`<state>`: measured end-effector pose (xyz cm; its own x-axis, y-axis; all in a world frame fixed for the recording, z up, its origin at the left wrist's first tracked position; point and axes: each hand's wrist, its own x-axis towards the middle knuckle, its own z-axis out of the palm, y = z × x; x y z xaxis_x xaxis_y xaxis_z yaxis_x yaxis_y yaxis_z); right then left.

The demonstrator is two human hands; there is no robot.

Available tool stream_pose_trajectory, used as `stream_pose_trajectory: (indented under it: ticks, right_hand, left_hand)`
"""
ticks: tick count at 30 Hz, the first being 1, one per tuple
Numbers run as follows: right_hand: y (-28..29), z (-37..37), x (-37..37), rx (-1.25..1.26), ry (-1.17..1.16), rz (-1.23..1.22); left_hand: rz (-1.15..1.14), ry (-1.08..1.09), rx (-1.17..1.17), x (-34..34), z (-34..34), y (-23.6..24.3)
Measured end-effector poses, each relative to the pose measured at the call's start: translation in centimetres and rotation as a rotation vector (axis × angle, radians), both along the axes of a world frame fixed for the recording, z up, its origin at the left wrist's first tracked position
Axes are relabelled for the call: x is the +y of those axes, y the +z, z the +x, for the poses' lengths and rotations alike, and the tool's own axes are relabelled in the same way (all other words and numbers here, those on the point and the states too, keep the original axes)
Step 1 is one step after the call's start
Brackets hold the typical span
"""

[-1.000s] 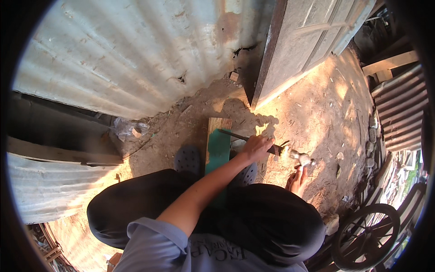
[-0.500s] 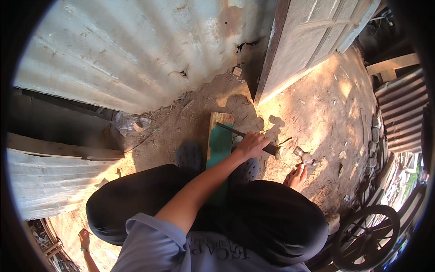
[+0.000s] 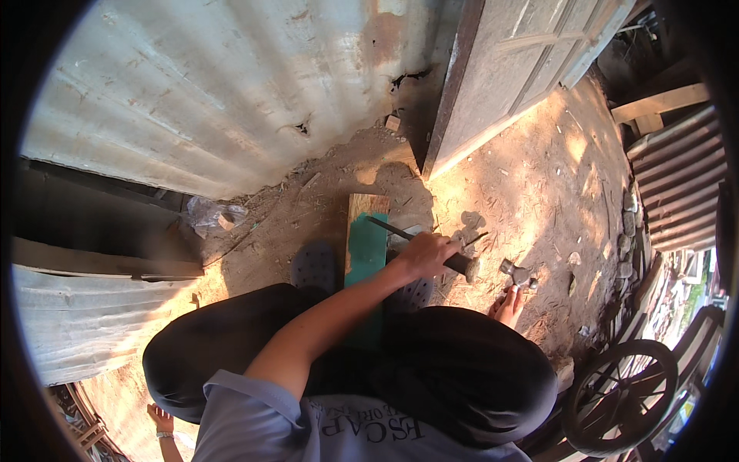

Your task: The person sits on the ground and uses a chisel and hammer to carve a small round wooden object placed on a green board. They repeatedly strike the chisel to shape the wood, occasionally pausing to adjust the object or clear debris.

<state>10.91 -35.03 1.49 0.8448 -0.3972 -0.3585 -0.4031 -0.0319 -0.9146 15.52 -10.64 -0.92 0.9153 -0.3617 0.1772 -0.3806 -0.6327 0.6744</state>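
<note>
My left hand (image 3: 426, 255) is closed around the handle of a chisel (image 3: 460, 265), whose long dark blade slants leftward over a board. The board (image 3: 368, 250) is wood painted green, with a bare strip at its far end, and lies between my feet. Whether the blade tip touches it, I cannot tell. To the right, beyond my knee, my right hand (image 3: 507, 306) grips a hammer (image 3: 519, 272). Its metal head points away from me, and most of its handle is hidden by the hand and knee.
Corrugated metal sheeting (image 3: 208, 85) stands ahead, beside a panelled wooden door (image 3: 500, 85). A crumpled plastic bag (image 3: 212, 213) lies at left. A spoked wheel (image 3: 622, 396) is at lower right. Another person's hand (image 3: 160, 420) with a wristband shows at lower left.
The view has shifted slightly. My left hand and the chisel have moved a little nearer and rightward over the board; the hammer has shifted slightly rightward and nearer. Another person's hand has moved.
</note>
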Motion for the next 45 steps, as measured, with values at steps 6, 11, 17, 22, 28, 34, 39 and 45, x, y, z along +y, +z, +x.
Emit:
stream_pose_trajectory:
  ticks: [6, 11, 17, 22, 28, 34, 39, 45]
  right_hand:
    - [-6.5, -1.9, -1.7, 0.166, 0.364, -0.168]
    - [-8.2, -2.7, 0.0, 0.253, 0.506, -0.681]
    - [-1.1, 0.2, 0.9, 0.044, 0.897, -1.062]
    - [0.4, 6.0, 7.6, -0.065, 1.032, -0.940]
    - [-4.9, 8.0, 16.0, -0.519, 1.491, -0.992]
    - [-8.0, 9.7, 16.7, -0.625, 1.687, -1.098]
    - [-10.0, 10.2, 17.2, -0.804, 1.652, -1.066]
    - [-3.2, 13.0, 18.3, -0.595, 1.437, -1.212]
  left_hand:
    - [-0.118, 0.206, 0.229, 6.5, 6.1, 10.3]
    - [0.248, 0.045, 0.221, 12.9, 8.1, 14.7]
    - [0.527, -0.092, 0.409, 19.1, 5.7, 13.4]
    - [0.515, -0.083, 0.441, 21.5, 1.6, 13.1]
    - [0.290, -0.125, 0.361, 22.5, -1.7, 10.8]
    - [0.349, -0.035, 0.580, 22.0, -3.7, 11.4]
    - [0.365, 0.010, 0.482, 23.4, -3.8, 6.9]
    - [0.401, 0.023, 0.454, 23.3, -0.8, 9.3]
